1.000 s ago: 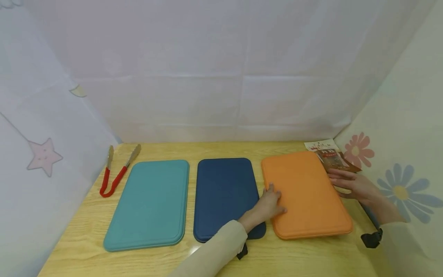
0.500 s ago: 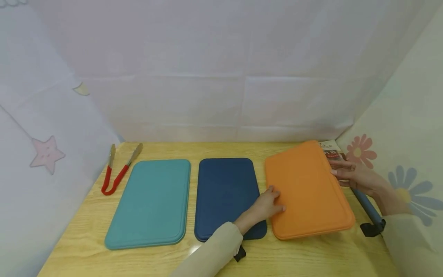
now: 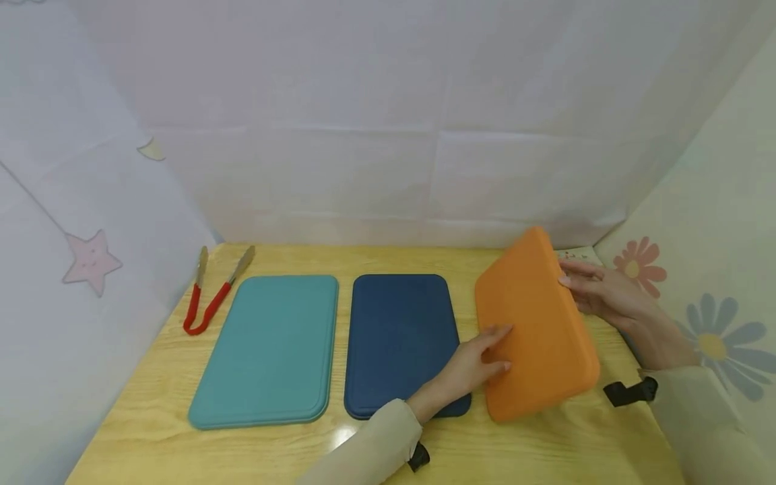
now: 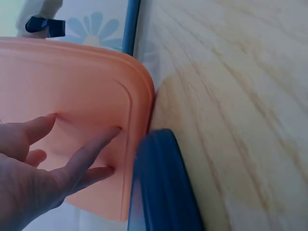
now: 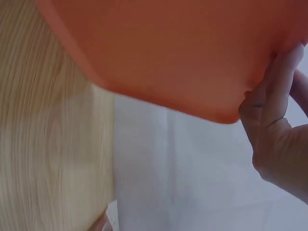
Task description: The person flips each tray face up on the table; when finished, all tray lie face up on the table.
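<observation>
An orange rounded rectangular tray (image 3: pixel 527 330) stands tilted on its left long side, its right side raised off the table. My right hand (image 3: pixel 612 289) pinches that raised edge, thumb on the smooth face and fingers behind. In the right wrist view, the same hand (image 5: pixel 279 115) grips the edge near a corner. My left hand (image 3: pixel 463 367) rests spread fingertips against the smooth face low on the left. The left wrist view shows those fingers (image 4: pixel 91 154) nearly straight on the tray (image 4: pixel 86 91). Just left lies a navy tray (image 3: pixel 400 337), partly covered by my left arm.
A teal tray (image 3: pixel 269 350) lies flat further left on the wooden table (image 3: pixel 291 451). Red-handled tongs (image 3: pixel 212 306) lie at the back left. A printed packet (image 3: pixel 578 254) is mostly hidden behind the orange tray. Pale cloth walls surround the table.
The orange tray has tipped up from nearly flat to steeply tilted, its right side lifted by my right hand. My left fingers stay against its left part. The packet is now mostly covered.
</observation>
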Motion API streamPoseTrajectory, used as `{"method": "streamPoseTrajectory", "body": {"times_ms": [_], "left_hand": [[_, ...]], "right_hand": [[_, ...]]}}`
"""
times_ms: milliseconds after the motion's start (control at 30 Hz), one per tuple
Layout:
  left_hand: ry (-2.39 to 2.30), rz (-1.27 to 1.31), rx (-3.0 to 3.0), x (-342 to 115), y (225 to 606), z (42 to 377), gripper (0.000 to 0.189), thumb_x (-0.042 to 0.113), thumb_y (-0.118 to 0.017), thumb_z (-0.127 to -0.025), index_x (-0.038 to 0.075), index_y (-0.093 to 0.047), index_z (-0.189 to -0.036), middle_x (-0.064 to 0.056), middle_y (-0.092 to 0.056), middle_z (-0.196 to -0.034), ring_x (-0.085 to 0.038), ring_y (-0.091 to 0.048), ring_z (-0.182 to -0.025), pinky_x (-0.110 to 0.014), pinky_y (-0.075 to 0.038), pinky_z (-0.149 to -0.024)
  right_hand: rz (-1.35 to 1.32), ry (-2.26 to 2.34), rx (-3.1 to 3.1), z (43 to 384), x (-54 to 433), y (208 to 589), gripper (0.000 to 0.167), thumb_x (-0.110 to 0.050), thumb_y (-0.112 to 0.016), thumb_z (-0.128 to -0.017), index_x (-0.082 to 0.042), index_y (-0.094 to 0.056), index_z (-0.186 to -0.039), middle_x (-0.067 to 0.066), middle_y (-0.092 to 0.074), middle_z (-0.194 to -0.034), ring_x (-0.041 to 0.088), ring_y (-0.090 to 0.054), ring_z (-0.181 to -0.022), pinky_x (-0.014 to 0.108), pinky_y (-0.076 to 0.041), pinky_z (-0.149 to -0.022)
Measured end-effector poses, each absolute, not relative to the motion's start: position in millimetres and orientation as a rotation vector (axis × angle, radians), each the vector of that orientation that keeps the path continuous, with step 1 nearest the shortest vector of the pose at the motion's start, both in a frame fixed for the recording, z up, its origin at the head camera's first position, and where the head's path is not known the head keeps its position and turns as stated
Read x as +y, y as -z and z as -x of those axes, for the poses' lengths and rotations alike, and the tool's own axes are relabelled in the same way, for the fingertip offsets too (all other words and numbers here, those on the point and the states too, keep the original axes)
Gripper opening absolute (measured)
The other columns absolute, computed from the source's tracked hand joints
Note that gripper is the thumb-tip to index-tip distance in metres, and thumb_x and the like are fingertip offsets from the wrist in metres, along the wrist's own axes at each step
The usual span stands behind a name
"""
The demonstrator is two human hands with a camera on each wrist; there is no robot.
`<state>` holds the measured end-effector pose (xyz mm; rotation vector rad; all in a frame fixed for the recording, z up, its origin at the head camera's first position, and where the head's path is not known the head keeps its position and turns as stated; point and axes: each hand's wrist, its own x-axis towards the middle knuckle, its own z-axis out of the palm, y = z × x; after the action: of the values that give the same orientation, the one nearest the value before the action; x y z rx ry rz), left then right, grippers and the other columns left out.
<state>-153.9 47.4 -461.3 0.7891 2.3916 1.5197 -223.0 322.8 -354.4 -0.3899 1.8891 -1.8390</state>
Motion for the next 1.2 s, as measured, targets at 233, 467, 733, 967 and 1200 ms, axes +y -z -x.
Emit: {"method": "streamPoseTrajectory", "body": {"times_ms": [233, 467, 733, 967, 1200], "left_hand": [[-1.772, -0.683, 2.121, 47.0, 446.1, 148.1, 0.064, 0.029, -0.062, -0.095, 0.037, -0.030, -0.150, 0.007, -0.029, -0.155, -0.017, -0.046, -0.131, -0.034, -0.056, -0.082], [-1.964, -0.508, 1.712, 43.5, 422.0, 139.5, 0.058, 0.033, -0.058, -0.097, 0.046, -0.030, -0.147, 0.006, -0.025, -0.156, -0.018, -0.049, -0.128, -0.041, -0.059, -0.066], [-1.945, -0.565, 1.675, 35.7, 398.1, 128.6, 0.073, 0.044, -0.057, -0.096, 0.044, -0.011, -0.152, 0.006, -0.023, -0.156, -0.018, -0.050, -0.126, -0.043, -0.059, -0.068], [-1.956, -0.487, 1.703, 33.2, 379.0, 119.9, 0.088, 0.034, -0.068, -0.091, 0.045, -0.005, -0.152, 0.013, -0.022, -0.155, -0.016, -0.053, -0.123, -0.040, -0.059, -0.068], [-1.955, -0.290, 1.735, 27.7, 365.8, 114.6, 0.092, 0.029, -0.073, -0.087, 0.040, -0.009, -0.153, 0.003, -0.023, -0.155, -0.025, -0.054, -0.122, -0.045, -0.059, -0.068]], "right_hand": [[0.289, 1.927, 1.854, 220.1, 290.8, 339.9, 0.062, -0.008, -0.046, -0.103, -0.003, -0.012, -0.155, -0.008, -0.060, -0.126, 0.010, -0.061, -0.111, 0.035, -0.055, -0.086], [0.215, 1.901, 1.915, 218.5, 261.2, 332.5, 0.065, -0.010, -0.053, -0.100, -0.001, -0.018, -0.153, -0.005, -0.063, -0.119, 0.013, -0.064, -0.104, 0.035, -0.056, -0.083], [0.166, 1.804, 2.054, 218.5, 232.9, 328.8, 0.067, -0.016, -0.060, -0.097, -0.002, -0.025, -0.152, 0.002, -0.058, -0.116, 0.014, -0.064, -0.097, 0.036, -0.057, -0.079], [0.128, 1.736, 2.172, 219.3, 213.9, 325.8, 0.065, -0.019, -0.065, -0.094, -0.005, -0.034, -0.150, 0.008, -0.052, -0.107, 0.017, -0.059, -0.096, 0.035, -0.057, -0.076], [0.181, 1.716, 2.196, 223.3, 200.8, 326.6, 0.062, -0.014, -0.066, -0.092, -0.005, -0.039, -0.147, 0.007, -0.058, -0.091, 0.021, -0.061, -0.096, 0.040, -0.058, -0.075]]}}
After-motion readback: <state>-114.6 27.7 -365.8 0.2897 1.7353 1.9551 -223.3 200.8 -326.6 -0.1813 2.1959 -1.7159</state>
